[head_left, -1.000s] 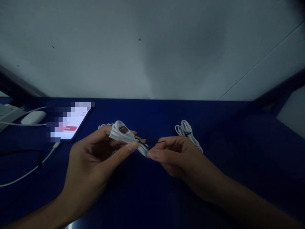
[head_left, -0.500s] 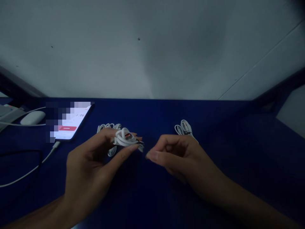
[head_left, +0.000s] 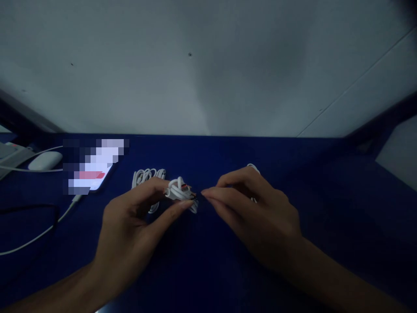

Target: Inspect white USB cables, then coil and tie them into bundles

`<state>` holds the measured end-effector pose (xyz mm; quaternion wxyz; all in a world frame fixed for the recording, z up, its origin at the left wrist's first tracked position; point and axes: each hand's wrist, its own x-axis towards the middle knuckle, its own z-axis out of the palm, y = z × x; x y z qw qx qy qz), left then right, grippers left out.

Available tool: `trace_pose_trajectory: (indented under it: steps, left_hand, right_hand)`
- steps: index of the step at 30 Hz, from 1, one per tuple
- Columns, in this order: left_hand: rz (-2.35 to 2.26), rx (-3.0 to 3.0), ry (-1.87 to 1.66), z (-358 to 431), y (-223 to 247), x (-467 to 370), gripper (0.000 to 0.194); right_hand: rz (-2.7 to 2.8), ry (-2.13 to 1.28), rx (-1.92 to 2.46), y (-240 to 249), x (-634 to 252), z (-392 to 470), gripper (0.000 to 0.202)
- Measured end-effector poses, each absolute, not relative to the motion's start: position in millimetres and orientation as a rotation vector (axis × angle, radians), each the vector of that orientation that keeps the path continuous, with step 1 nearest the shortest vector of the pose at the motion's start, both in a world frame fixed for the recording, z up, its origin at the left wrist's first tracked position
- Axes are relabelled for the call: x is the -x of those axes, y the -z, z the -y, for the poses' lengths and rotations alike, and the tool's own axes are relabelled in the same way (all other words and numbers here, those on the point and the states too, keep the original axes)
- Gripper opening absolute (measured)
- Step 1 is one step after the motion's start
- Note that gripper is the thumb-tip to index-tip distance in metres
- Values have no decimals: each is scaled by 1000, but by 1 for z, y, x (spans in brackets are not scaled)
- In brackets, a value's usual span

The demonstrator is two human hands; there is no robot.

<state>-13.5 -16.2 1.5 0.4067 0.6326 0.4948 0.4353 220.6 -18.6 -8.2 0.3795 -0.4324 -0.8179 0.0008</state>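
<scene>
A coiled white cable (head_left: 177,190) with orange-red inside its plug ends is pinched between the thumb and fingers of my left hand (head_left: 130,226). A thin dark tie shows at the coil's right side. My right hand (head_left: 257,213) is just right of it, thumb and fingertips pressed together close to the tie; whatever they hold, if anything, is too small to make out. Behind my left hand another coiled white cable (head_left: 148,175) lies on the blue table (head_left: 195,269). Beyond my right hand a further white cable (head_left: 253,167) is mostly hidden.
At the left a lit phone (head_left: 97,169), partly pixelated, has a white cord (head_left: 48,237) plugged in. Beside it are a white rounded object (head_left: 45,161), a grey-white box (head_left: 13,156) and a dark cord. A pale wall (head_left: 208,78) rises behind the table.
My left hand has shifted slightly right with the coil. My right hand has turned, back upward, its fingertips now higher and beside the tie, and it covers more of the cable behind it.
</scene>
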Motion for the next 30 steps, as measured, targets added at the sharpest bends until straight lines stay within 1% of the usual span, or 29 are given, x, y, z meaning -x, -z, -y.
trace_pose_trajectory:
  steps: [3,9,12,18,25,30]
  left_hand:
    - [-1254,-1607,-1058,17,-2,14,16]
    - [-1288,-1657,-1052,20,0,16,18]
    - [-1306,-1690,-1048,20,2,18,21]
    - [-1265,-1796,-1096,17,1,17,19]
    - [-1251,-1876,-1129,14,1,16,25]
    - [-1249,-1889,-1153,12,5,18,25]
  right_hand:
    - [2124,-5,1088,11,-223,18,19]
    - [2141,29,1064,4,-226,17,25]
    - [2143,86,1053,1,-227,16,24]
    - [2108,205,1083,5,-226,15,20]
    - [2105,150,1086,7,-227,14,26]
    - [2121,115,1001,8,-230,7,24]
